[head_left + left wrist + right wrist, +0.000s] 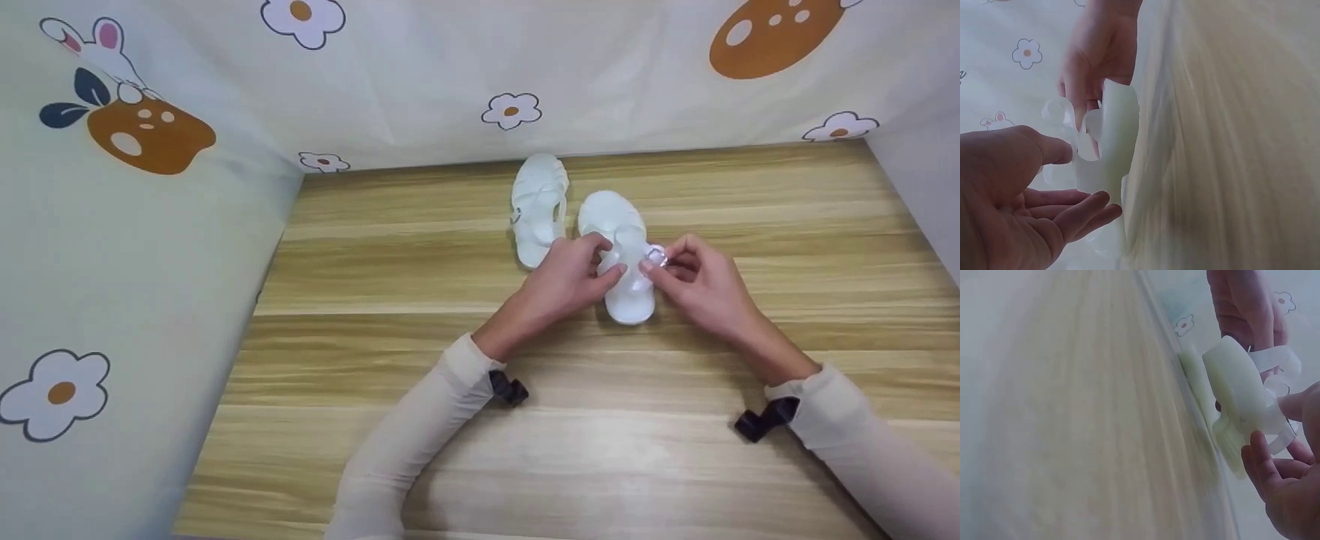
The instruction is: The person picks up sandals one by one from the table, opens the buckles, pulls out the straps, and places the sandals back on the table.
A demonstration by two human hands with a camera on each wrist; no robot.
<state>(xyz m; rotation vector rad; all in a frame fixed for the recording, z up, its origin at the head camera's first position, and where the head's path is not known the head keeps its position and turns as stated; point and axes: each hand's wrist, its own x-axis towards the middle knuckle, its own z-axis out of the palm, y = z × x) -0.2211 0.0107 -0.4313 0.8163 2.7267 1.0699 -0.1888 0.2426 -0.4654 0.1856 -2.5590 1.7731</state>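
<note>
Wood-grain tabletop (450,450) under us, boxed in by printed cloth walls (112,262) with flowers and mushrooms at 9 o'clock and 12 o'clock. Nearest to us, both forearms come in from 6 o'clock in pale sleeves (409,442), each with a dark strap clip at the wrist (510,390). Past those, our left hand (566,281) grips the near white sandal (622,255) from its 9 o'clock side, fingers curled over the upper straps, thumb against the sole edge. Our right hand (701,281) is on the sandal's 3 o'clock side, thumb and fingertips pinching the small silver buckle (657,257) at the ankle strap. Sandal sits roughly table centre, toe toward 12 o'clock, heel toward us; the wrist views show it tipped up on its edge off the wood. Left wrist view: the translucent straps (1086,126) between both hands, left fingers half-curled below the sole. Farther out, second white sandal (538,210) lies flat at 11 o'clock of the held one, just beside it, toe nearly at the back cloth, untouched.
</note>
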